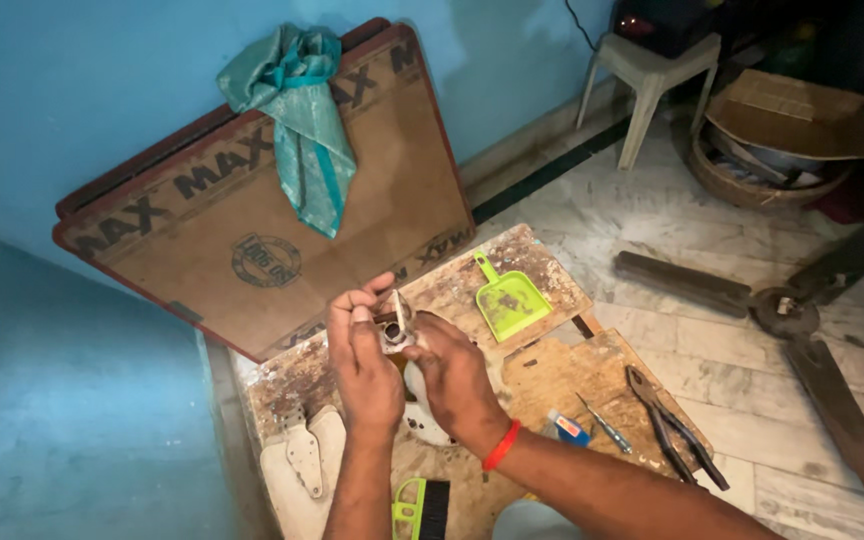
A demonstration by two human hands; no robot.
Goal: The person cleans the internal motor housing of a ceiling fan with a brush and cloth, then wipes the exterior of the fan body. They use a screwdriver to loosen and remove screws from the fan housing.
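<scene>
Two hands met at the centre of the frame over a worn wooden workbench (552, 375); the left hand (364, 365) pinched a small metal part (397, 328) from above with thumb and forefinger closed on it, and the right hand (457, 380), a red band at its wrist, wrapped round the part's lower side, fingers curled shut. What kind of part it was could not be made out; it was held just above a white rounded housing (430, 425) lying on the bench, largely hidden by the hands.

As a judgement, the work looked to be in its middle: a fan-blade assembly (802, 340) lay apart on the marble floor at the right of the frame, and two white blade-like pieces (302, 460) rested at the lower left of the bench, so the dismantling seemed done, while the small part was in hand and nothing looked put back together.

Pliers (667, 420) and a small screwdriver (604, 425) lay at the lower right of the bench; a green dustpan (510, 298) sat above the hands.
</scene>
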